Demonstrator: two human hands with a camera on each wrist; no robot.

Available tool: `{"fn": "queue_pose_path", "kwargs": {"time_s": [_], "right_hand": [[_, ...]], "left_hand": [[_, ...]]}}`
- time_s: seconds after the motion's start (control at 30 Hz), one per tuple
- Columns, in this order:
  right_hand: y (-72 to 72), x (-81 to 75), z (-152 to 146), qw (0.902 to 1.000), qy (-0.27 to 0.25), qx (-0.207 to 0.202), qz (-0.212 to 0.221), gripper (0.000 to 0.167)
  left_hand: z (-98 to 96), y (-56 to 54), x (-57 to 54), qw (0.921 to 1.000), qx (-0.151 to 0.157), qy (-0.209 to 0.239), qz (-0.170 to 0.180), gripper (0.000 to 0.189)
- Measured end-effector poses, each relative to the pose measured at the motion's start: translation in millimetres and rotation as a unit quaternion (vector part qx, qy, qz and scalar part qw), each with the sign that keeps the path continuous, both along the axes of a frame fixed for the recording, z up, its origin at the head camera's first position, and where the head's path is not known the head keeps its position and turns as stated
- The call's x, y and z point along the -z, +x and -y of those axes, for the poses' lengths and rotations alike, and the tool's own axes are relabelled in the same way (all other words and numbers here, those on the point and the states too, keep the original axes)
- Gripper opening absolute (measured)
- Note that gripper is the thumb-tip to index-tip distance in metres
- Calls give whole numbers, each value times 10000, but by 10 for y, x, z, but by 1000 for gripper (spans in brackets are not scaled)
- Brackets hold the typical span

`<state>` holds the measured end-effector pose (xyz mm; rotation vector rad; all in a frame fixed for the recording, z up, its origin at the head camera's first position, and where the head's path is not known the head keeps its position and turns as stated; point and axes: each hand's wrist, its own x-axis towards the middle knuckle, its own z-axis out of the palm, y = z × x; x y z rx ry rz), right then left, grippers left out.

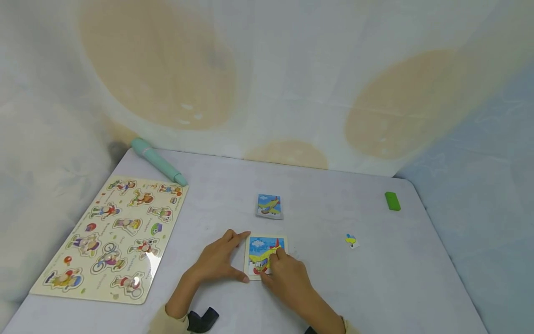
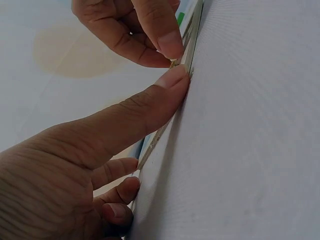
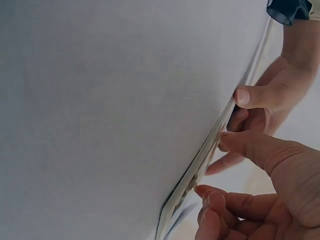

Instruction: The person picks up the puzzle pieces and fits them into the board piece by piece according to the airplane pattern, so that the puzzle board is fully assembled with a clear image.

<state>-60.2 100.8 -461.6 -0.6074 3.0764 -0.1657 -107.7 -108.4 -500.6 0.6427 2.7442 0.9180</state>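
A small framed jigsaw puzzle (image 1: 258, 246) with an airplane picture lies flat in front of me. My left hand (image 1: 219, 260) holds it at the left edge, index fingertip at the upper corner and thumb at the lower. My right hand (image 1: 289, 278) is over the lower right of the picture, hiding that part. Its thumb (image 3: 245, 142) and index finger pinch at a puzzle piece, mostly covered by the fingers; a bit of yellow edge shows beneath the thumb in the left wrist view. Beyond the frame sits a small stack bearing a matching airplane picture (image 1: 269, 205).
A loose puzzle piece (image 1: 352, 240) lies to the right, with a green block (image 1: 392, 201) farther back. On the left are a large peg puzzle board (image 1: 121, 236) with figures and a mint-green pen-like stick (image 1: 156, 160) behind it. Patterned cloth walls (image 1: 292, 93) border the white table (image 1: 333, 297).
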Motion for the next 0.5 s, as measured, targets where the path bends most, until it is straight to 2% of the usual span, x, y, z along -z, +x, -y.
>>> {"fn": "queue_pose_path", "kwargs": {"time_s": [0.13,0.3,0.5], "right_hand": [[47,-29,-69,9996,-13,-193,-183,52],[140,-89,-219,9974,108,-644,-300,56],[203,-69,-290,9959,407,-697,397,59]], "left_hand": [[-13,0,-8,10000,6,-26,19,108],[-13,-4,-13,10000,41,1,26,109],[7,-4,-5,10000,36,13,23,109]]}}
